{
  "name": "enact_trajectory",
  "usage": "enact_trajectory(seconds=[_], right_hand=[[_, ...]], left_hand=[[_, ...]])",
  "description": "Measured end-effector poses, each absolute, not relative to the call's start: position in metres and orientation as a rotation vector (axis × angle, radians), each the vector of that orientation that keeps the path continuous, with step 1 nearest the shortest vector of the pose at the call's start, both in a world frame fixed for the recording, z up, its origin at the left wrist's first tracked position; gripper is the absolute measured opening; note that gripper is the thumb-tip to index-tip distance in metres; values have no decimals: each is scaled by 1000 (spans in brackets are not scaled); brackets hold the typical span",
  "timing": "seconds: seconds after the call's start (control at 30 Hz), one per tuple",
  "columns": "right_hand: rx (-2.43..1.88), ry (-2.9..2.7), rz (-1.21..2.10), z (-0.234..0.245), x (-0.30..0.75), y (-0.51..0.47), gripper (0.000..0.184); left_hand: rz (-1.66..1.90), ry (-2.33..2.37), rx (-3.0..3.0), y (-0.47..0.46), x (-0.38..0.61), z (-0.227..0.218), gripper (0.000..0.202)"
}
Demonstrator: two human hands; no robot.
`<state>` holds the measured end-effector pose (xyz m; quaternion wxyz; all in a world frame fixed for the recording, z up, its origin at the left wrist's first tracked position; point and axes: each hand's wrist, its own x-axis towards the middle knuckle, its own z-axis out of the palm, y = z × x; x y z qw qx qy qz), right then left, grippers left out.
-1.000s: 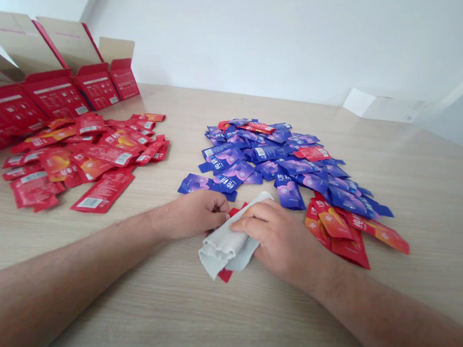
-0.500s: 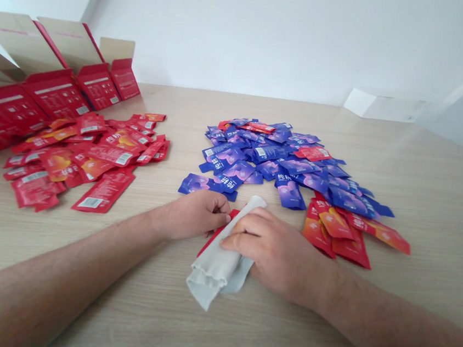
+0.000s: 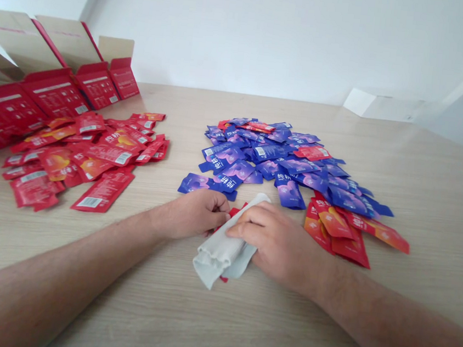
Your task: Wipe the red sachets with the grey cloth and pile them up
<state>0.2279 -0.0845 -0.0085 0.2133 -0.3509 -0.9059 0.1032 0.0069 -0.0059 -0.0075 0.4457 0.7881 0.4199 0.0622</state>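
A folded whitish cloth [image 3: 224, 247] lies slanted over a red packet [image 3: 233, 212] at the front middle of the table. Closed around the cloth is my right hand [image 3: 279, 247], pressing it down on the packet. My left hand [image 3: 198, 214] is closed at the packet's left edge, its fingers pinching it. Most of the packet is hidden; only red slivers show at the upper left and below the cloth. Just beyond both hands spreads a pile of blue-purple packets [image 3: 270, 155].
Red packets [image 3: 110, 149] form a pile on the left, in front of open red boxes [image 3: 53, 94]. More red-orange packets [image 3: 333, 228] lie to the right of my right hand. A white box [image 3: 379, 105] stands at the back right against the wall.
My right hand has slid the cloth slightly up and to the right across the packet. A red bit now shows below the cloth. My left hand has barely moved.
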Motion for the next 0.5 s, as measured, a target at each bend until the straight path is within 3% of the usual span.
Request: enact_trajectory(seconds=[0.5], right_hand=[[-993,-2515,279,-8,226,-84,33]], left_hand=[[152,1033,1945,-7,7,-6,16]])
